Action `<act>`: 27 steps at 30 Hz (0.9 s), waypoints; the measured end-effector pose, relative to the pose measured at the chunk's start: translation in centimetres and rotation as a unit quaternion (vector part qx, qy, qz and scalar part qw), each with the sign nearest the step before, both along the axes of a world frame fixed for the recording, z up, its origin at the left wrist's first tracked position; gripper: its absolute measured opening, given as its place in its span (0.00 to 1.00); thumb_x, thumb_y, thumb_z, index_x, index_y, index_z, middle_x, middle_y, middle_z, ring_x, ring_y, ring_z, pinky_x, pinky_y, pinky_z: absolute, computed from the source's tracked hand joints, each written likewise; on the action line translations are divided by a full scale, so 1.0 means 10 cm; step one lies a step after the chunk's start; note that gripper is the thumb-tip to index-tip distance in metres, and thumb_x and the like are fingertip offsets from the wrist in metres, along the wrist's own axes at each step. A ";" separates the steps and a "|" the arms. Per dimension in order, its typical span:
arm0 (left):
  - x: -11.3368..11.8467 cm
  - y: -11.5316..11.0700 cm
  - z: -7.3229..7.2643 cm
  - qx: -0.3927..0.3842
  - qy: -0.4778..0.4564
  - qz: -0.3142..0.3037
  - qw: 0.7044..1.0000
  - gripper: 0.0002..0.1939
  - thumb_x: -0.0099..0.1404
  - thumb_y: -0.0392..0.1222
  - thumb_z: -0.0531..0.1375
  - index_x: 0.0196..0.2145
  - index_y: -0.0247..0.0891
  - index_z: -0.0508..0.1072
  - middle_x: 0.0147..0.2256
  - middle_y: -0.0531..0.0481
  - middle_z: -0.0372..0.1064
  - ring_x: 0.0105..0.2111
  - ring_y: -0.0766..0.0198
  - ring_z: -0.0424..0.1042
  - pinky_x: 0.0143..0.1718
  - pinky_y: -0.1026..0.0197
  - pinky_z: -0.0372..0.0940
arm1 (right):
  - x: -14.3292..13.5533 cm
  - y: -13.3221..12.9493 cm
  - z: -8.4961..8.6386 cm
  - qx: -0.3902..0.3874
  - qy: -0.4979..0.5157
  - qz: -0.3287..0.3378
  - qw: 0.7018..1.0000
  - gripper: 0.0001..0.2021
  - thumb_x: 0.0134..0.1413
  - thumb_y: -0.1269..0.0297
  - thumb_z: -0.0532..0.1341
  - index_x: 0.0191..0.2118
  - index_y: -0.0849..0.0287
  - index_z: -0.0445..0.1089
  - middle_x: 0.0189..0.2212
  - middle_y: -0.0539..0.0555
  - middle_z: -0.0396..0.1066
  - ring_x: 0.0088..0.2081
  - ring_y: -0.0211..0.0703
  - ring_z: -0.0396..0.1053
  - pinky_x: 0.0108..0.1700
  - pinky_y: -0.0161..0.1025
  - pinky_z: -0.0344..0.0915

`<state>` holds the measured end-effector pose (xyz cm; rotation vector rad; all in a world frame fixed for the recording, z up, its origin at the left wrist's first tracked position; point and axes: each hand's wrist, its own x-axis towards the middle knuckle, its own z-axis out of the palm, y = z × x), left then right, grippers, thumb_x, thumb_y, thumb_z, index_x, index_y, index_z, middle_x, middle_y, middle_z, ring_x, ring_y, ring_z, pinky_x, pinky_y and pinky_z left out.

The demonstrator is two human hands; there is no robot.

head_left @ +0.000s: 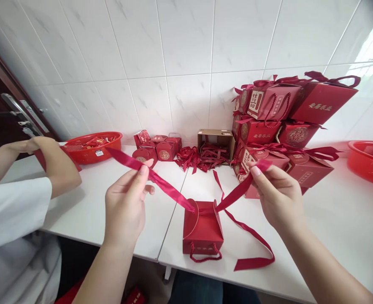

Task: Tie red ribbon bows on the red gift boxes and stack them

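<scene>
A small red gift box point(203, 230) with a twisted cord handle stands near the table's front edge. A dark red ribbon point(172, 191) runs through its top flaps, and both ends are pulled up and apart. My left hand point(129, 196) pinches one end between thumb and finger, left of the box. On the other side, my right hand point(277, 192) is closed on the opposite end. A second, loose ribbon point(252, 234) lies curled on the table, right of the box.
Stacked red gift boxes point(265, 131) with bows rise at the back right. An open cardboard box point(216, 135) spills ribbons beside several smaller red boxes point(166, 148). Red plastic baskets point(93, 157) stand at both sides. At the left, a co-worker's arm point(60, 169) reaches over the table.
</scene>
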<state>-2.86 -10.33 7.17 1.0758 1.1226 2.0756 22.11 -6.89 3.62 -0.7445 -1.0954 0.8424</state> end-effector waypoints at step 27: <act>0.48 0.14 0.45 -0.063 0.308 -0.269 0.910 0.26 0.59 0.41 0.63 0.54 0.43 0.61 0.28 0.52 0.70 0.31 0.61 0.72 0.33 0.61 0.65 | -0.34 0.01 0.53 0.153 -0.142 0.274 0.939 0.08 0.55 0.67 0.62 0.41 0.54 0.76 0.31 0.50 0.73 0.34 0.37 0.69 0.39 0.37 0.68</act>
